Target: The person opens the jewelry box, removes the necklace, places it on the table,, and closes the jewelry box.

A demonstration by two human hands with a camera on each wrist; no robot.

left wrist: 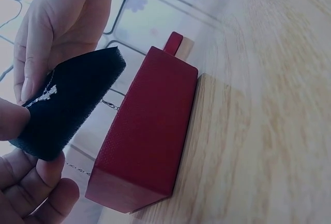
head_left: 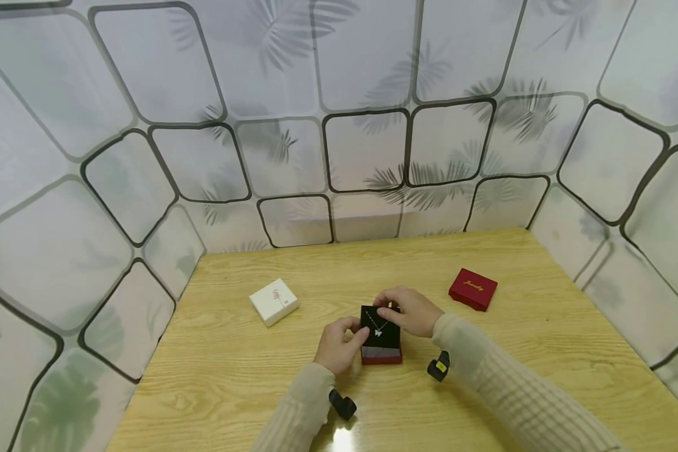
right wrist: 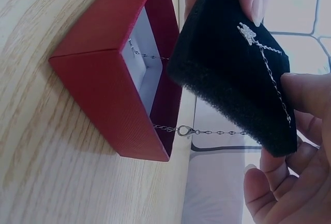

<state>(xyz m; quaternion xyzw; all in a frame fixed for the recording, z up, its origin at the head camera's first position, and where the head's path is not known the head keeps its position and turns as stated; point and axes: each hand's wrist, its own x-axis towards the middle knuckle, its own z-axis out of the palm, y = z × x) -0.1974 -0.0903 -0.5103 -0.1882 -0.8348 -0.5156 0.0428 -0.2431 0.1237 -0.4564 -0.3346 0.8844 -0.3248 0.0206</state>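
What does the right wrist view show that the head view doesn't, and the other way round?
Only the right wrist view: the silver metal clasp on the thin silver chain strung between the black foam pad and the open red box.

Only the head view: the white square box with printed decoration, and the red square lid with gold lettering.

Both: the pad, the box, the butterfly-shaped silver pendant, and the left hand and right hand pinching the pad.
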